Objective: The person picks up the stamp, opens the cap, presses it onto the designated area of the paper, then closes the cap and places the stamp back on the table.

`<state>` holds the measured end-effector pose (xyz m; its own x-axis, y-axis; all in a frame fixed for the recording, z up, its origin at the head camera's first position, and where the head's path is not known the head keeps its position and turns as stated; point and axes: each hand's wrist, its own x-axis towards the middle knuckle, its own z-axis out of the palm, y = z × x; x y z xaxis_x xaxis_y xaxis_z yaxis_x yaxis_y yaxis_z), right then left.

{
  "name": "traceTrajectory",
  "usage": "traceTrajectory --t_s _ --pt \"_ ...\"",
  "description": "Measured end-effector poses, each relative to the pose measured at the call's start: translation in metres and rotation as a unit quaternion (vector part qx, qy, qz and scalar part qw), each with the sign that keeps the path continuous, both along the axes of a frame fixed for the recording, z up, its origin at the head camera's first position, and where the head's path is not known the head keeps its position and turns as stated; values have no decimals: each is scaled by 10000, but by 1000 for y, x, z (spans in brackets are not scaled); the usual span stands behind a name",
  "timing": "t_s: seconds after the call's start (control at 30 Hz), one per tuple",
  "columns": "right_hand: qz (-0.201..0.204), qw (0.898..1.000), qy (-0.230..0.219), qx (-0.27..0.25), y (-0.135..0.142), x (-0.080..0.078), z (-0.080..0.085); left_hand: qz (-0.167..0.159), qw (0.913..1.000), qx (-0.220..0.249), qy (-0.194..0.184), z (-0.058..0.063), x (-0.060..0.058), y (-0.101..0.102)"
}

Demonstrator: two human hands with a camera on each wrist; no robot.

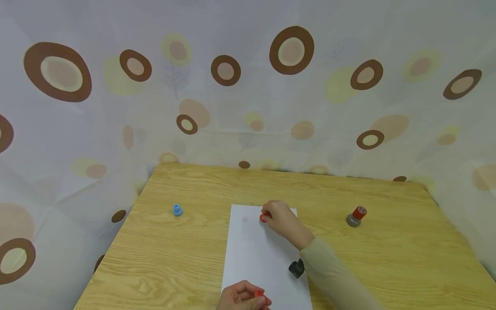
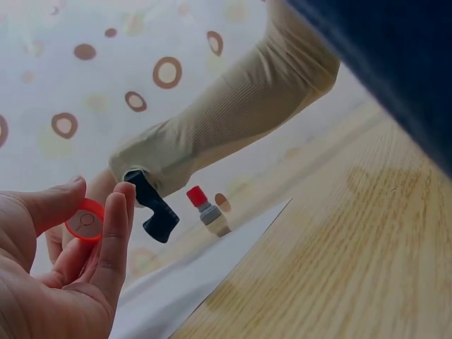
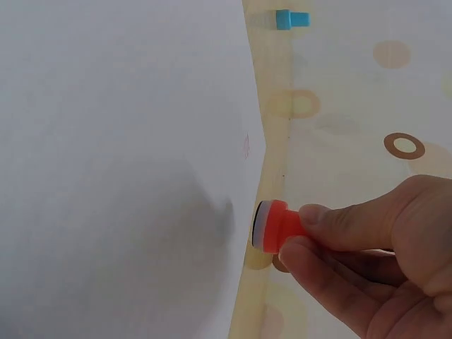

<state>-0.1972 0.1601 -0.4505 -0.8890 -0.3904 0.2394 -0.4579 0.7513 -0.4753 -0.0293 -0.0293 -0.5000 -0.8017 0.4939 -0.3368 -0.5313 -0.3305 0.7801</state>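
Note:
A red stamp (image 3: 272, 227) with a pale, dark-edged base is pinched between the thumb and fingers of my right hand (image 1: 283, 221). It is over the far part of a white sheet of paper (image 1: 252, 254); whether its face touches the paper I cannot tell. To its left on the sheet is a small, faint red print (image 1: 245, 219). Near the sheet's front end, my left hand (image 1: 241, 296) holds a round red cap (image 2: 85, 220) between thumb and fingers, its hollow side showing in the left wrist view.
On the wooden table (image 1: 182, 254), a blue stamp (image 1: 177, 210) stands at the left. A red and grey stamp-like piece (image 1: 355, 217) stands at the right. Below the right cuff is a black curved piece (image 1: 296, 268). Patterned cloth (image 1: 248, 94) hangs behind the table.

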Motion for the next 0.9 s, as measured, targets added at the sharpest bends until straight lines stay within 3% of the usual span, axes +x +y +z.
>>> traceTrajectory --t_s 0.5,0.9 --pt "-8 9998 -111 178 3 -3 -10 98 9997 -229 -71 -1 -1 0" --pt "-114 9996 -124 224 1 -4 -15 -7 9992 -371 158 -4 -2 0"
